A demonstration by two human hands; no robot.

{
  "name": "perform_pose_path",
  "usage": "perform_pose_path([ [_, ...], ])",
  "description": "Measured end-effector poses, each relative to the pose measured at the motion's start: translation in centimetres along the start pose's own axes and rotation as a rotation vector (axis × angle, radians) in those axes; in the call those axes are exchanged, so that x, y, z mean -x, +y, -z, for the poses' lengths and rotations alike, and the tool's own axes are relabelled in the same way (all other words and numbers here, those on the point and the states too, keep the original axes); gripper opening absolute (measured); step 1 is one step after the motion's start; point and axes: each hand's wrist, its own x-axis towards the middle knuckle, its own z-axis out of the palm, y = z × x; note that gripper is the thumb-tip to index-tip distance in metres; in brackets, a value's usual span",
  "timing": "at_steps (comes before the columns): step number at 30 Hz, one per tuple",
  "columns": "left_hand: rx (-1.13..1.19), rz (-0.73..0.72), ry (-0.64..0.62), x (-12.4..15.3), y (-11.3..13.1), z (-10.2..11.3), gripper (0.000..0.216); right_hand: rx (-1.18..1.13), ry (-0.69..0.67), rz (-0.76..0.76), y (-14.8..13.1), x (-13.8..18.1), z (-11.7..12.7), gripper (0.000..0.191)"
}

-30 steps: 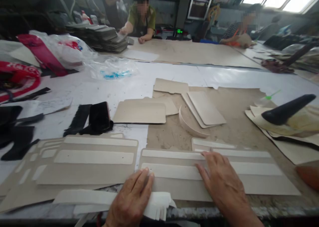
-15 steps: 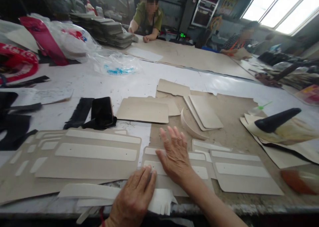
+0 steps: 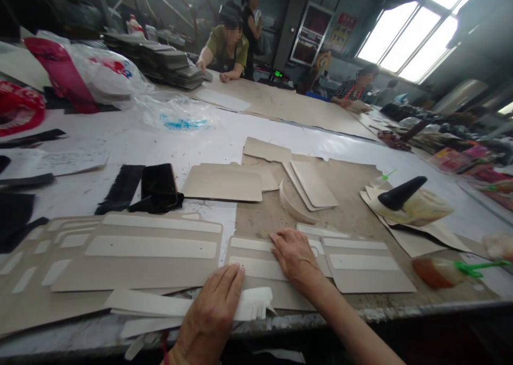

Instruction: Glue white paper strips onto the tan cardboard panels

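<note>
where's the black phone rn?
Head view, left of centre: the black phone lies on the white table, beside a black fabric strip, left of the blank tan card, beyond both hands.

The person's left hand (image 3: 210,319) and right hand (image 3: 294,255) are both bare, without gloves or rings. The right forearm is bare too, no sleeve visible. Something red shows at the left wrist.
</note>
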Motion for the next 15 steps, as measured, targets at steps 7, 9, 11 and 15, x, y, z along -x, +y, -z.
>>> perform_pose_path([
  [7, 0.503, 0.433, 0.037, -2.0, -0.8, 2.2, 0.044, -0.152, -0.041, -0.017, -0.2, -0.8, 1.3, 0.010],
  [9, 0.541, 0.556, 0.035, -3.1, -1.2, 3.3, 0.035, -0.251, -0.063, -0.014, -0.3, -0.7, 2.7, 0.008],
  [11, 0.609, 0.690, 0.015, -4.2, -1.5, 4.5, 0.040, -0.361, -0.084, -0.015, -0.4, -0.5, 4.4, 0.006],
  [15, 0.801, 0.820, -0.065, -6.1, -1.4, 7.4, 0.049, -0.527, -0.088, -0.014, -0.7, -0.1, 7.7, 0.004],
])
